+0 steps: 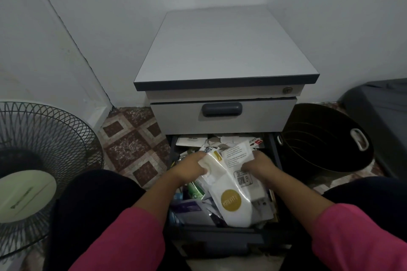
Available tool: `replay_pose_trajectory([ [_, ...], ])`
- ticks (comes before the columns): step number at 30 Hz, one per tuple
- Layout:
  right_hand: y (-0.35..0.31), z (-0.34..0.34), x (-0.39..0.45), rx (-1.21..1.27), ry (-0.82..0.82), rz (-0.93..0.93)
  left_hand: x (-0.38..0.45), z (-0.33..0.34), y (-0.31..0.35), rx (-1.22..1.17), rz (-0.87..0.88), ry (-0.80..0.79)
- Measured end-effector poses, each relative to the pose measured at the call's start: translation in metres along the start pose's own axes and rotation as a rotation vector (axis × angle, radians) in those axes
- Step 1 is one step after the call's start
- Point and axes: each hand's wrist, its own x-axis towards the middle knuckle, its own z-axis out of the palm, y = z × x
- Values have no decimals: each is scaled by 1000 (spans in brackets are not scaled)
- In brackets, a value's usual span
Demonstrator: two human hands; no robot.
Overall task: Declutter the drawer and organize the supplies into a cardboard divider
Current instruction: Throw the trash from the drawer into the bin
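Two hands reach down and forward, close together.

The left hand (193, 166) has its fingers curled, and its thumb side faces the right hand (258, 166). The right hand's fingers are curled too. Both hands pinch something white between them. Both arms stretch out from pink sleeves (123, 240) pushed up past the wrists. The forearms are bare and angle in toward each other.

Person seen from above. Both forearms are bare from wrist to mid-forearm. Left sleeve (123, 240) and right sleeve (361, 237): bright pink, plain fabric, pushed up the forearm, with no visible print or cuff detail. Legs, at near left (92, 200) and near right (370, 189): clothed in plain dark, near-black fabric. No rings, watch or bracelets visible on the hands.
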Motion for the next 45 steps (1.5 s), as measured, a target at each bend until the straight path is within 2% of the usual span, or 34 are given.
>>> replay_pose_trajectory([
  [5,-16,-29,-3,38,40,-25,1,-10,3,-213,-19,161],
  [9,-25,-49,-4,3,53,-20,3,-16,4,-451,-133,249],
  [13,-32,-77,-14,-36,60,-17,4,-19,8,-740,-241,260],
  [16,-35,-108,-18,-88,132,-37,0,-14,20,-874,-265,230],
  [22,-16,-187,-3,-144,314,30,8,30,67,-916,-251,140],
  [25,-4,-210,13,-226,411,95,25,66,95,-920,-342,89],
  [31,4,-220,29,-372,435,184,73,146,155,-957,-318,138],
  [33,7,-223,34,-245,446,162,86,165,173,-952,-308,152],
  [36,14,-226,40,93,364,150,105,185,194,-929,-329,176],
  [38,15,-228,43,202,349,155,113,192,205,-889,-338,196],
  [41,13,-226,42,46,334,121,131,200,212,-904,-377,104],
  [43,15,-225,46,-355,231,124,136,200,215,-984,-376,-17],
  [45,13,-224,43,-290,206,209,135,197,214,-1020,-383,-98],
])
